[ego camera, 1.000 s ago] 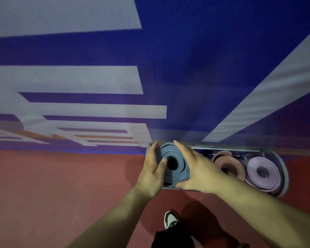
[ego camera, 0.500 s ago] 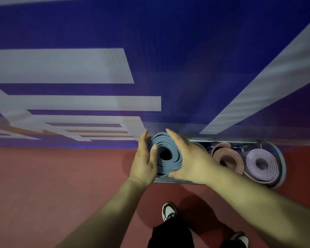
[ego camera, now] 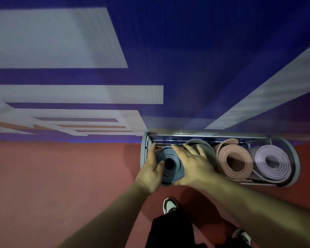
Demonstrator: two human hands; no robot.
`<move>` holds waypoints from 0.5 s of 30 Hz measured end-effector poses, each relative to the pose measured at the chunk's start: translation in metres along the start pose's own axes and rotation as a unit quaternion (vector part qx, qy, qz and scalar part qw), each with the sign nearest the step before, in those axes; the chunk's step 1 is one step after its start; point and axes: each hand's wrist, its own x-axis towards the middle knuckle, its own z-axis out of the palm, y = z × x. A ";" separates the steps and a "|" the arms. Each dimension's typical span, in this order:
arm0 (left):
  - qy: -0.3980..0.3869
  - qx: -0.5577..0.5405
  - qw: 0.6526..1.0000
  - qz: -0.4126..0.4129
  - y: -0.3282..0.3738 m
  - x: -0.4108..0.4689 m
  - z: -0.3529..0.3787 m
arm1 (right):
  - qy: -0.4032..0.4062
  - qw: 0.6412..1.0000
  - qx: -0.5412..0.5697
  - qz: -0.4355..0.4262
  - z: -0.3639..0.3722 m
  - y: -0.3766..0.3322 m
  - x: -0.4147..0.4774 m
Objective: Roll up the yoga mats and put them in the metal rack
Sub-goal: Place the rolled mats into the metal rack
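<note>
Nearest the camera are dark trousers point(ego camera: 170, 230) and two black-and-white shoes on the red floor point(ego camera: 61, 176), the left shoe point(ego camera: 170, 205) ahead of the right shoe point(ego camera: 242, 236). Both bare forearms reach forward from the lower edge to the rolled blue mat point(ego camera: 170, 163).

The mat stands on end with its spiral face towards the camera, at the left end of the metal rack point(ego camera: 296, 167). The left hand point(ego camera: 151, 169) grips the roll's left side, with the fingers running up between the roll and the rack's end hoop and the thumb lying on the spiral face beside the hollow centre. The right hand point(ego camera: 193, 165) clasps the right side. Its fingers are spread over the far edge, its thumb wraps the near edge, and it is slightly blurred. The hands hide the lower part of the roll, so how deep it sits cannot be told.

Three more rolls stand on end in the rack to the right, each touching the next:
- a grey mat point(ego camera: 203, 146), partly covered by the right hand's fingers
- a pink mat point(ego camera: 234, 158)
- a lilac mat point(ego camera: 274, 161), against the rack's right hoop

The rack stands against a blue wall point(ego camera: 204, 51) with broad white bands — on the left also thin orange ones.
</note>
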 end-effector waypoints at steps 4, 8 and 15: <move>-0.029 0.043 0.999 0.006 -0.013 0.004 -0.002 | -0.033 0.999 0.000 0.019 0.016 0.005 0.010; -0.027 0.071 0.997 0.031 -0.011 0.012 -0.002 | -0.041 0.999 -0.008 0.031 0.016 0.011 0.014; -0.039 0.257 0.962 0.080 -0.009 0.011 0.009 | -0.088 0.992 -0.017 0.084 0.013 0.037 0.002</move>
